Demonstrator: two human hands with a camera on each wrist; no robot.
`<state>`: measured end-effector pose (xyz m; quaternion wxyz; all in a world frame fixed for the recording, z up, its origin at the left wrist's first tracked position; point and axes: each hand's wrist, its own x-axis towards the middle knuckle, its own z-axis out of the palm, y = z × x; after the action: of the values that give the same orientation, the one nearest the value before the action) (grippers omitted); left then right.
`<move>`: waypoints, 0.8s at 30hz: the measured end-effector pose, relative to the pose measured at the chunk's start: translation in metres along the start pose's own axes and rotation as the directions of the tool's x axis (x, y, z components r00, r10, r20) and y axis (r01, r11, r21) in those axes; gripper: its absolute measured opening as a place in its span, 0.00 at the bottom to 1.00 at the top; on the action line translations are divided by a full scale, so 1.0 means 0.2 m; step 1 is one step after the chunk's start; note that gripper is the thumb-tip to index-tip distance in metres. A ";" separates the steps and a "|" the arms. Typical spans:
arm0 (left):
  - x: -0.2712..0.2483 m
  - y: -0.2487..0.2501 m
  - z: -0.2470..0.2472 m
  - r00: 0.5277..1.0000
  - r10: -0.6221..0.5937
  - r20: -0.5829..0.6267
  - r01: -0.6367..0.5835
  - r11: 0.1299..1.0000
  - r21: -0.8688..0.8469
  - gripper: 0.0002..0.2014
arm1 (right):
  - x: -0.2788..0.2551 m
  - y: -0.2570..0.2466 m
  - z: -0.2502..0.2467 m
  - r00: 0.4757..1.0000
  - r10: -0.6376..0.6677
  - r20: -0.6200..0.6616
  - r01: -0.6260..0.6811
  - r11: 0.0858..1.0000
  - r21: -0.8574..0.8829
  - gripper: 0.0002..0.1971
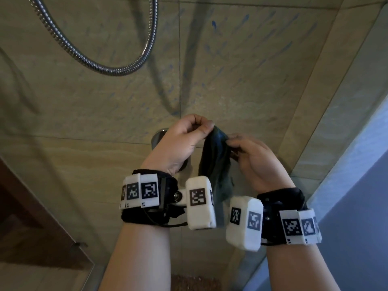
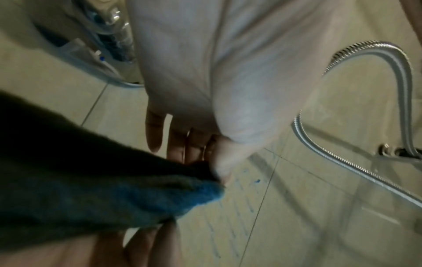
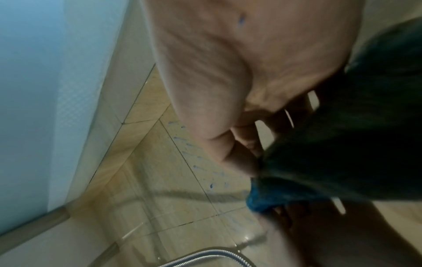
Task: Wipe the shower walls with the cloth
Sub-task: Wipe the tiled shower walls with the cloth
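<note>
A dark blue-green cloth (image 1: 216, 162) hangs between my two raised hands in front of the beige tiled shower wall (image 1: 241, 76). My left hand (image 1: 201, 127) pinches its top edge between thumb and fingers. My right hand (image 1: 230, 140) pinches the same edge from the right side. The cloth's lower part drops behind the wrist cameras. In the left wrist view the cloth (image 2: 91, 189) fills the lower left, pinched by my left hand (image 2: 217, 173). The right wrist view shows the cloth (image 3: 342, 144) at the right. Blue streaks (image 1: 214, 24) mark the wall tiles.
A metal shower hose (image 1: 100, 66) loops across the wall at upper left. A chrome fitting (image 1: 157, 137) sits on the wall behind my left hand. A blue-white side wall (image 1: 357, 185) stands at the right, and a dark wooden panel (image 1: 31, 217) at lower left.
</note>
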<state>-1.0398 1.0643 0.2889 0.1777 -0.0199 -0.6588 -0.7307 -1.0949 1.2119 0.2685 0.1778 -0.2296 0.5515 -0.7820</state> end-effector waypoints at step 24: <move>-0.05 0.05 0.04 0.910 -0.338 0.238 0.318 0.940 0.121 0.12 | -0.10 -0.13 -0.14 0.999 -0.018 0.027 0.019 1.000 -0.010 0.05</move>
<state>-1.0285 1.0745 0.2967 -0.0332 0.0040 -0.6987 -0.7146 -1.0954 1.2531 0.2816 0.1768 -0.2459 0.5508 -0.7777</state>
